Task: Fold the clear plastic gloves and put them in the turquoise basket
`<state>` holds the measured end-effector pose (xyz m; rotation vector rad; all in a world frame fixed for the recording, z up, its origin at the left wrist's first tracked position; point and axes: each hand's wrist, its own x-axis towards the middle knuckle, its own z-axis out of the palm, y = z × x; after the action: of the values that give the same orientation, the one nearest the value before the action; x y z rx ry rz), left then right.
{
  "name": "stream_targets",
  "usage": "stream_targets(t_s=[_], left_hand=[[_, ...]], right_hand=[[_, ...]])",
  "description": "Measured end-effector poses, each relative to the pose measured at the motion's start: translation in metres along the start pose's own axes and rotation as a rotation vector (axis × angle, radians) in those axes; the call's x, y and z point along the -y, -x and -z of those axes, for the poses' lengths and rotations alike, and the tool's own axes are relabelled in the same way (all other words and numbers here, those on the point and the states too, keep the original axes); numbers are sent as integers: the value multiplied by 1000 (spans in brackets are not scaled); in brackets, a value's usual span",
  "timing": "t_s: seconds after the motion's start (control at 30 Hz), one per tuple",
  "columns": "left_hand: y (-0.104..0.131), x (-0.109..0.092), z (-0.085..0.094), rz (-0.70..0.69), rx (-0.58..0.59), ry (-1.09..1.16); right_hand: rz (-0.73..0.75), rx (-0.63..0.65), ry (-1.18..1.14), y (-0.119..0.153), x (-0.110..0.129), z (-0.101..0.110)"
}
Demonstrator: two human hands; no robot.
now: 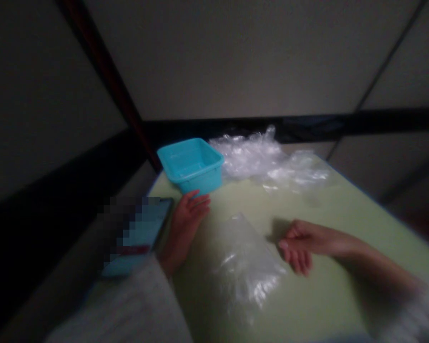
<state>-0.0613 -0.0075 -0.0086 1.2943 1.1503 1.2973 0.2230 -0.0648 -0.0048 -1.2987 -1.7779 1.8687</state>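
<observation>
My left hand is open, its fingers stretched out to the right just in front of a turquoise plastic basket. It holds nothing that I can see. My right hand lies over the right half of the table, its fingers curled in, with nothing visible in them. Between the hands a clear plastic bag lies flat and shiny on the table; my right hand is close to its right edge. Blur hides whether they touch. The basket stands upright and its visible inside shows no contents.
A heap of crumpled clear plastic bags sits at the back of the yellow-green table, right of the basket. At the left edge lies a tablet-like device, partly pixelated. Wall panels rise behind the table. The light is dim.
</observation>
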Motion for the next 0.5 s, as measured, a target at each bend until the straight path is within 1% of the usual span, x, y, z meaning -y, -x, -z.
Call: stream_targets(t_s=[0.03, 0.13, 0.17, 0.2, 0.23, 0.3, 0.33, 0.4, 0.5], left_hand=[[-1, 2, 1, -49, -10, -45], [-1, 7, 2, -156, -11, -149], [0, 8, 2, -176, -3, -175], [2, 8, 1, -191, 6, -195], [3, 7, -1, -200, 17, -214], [5, 5, -3, -207, 36, -251], [6, 3, -4, -199, 40, -261], [6, 2, -5, -174, 39, -262], [5, 2, -5, -172, 42, -261]], right_hand=[[47, -80, 49, 1, 1, 1], [279, -416, 272, 2, 6, 1], [371, -481, 361, 2, 8, 0], [460, -499, 452, 2, 10, -2], [537, -472, 543, 0, 12, -4], [650, -336, 711, -4, 13, -7], [678, -265, 781, -7, 12, -9], [689, -159, 890, -13, 8, -10], [662, -106, 977, -18, 2, -9]])
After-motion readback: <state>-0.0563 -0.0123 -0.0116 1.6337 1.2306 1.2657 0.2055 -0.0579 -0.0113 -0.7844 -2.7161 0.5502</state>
